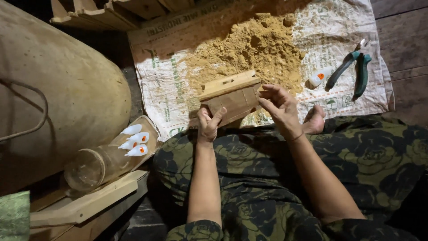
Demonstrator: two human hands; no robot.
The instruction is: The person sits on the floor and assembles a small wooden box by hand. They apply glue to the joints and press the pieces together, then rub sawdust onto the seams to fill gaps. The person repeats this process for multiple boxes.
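At the centre of the frame, both hands grasp a small wooden box (pixel 232 97) held above the lap. The left hand (pixel 208 124) grips its lower left corner, thumb raised against the side. The right hand (pixel 280 107) pinches the box's right end with its fingertips. Behind the box, a heap of sawdust (pixel 254 47) lies on a printed woven sack (pixel 169 85) spread on the floor. Green-handled pliers (pixel 352 71) and a small white glue bottle (pixel 319 77) lie at the upper right. More small bottles (pixel 135 140) and a glass jar (pixel 96 166) sit at lower left.
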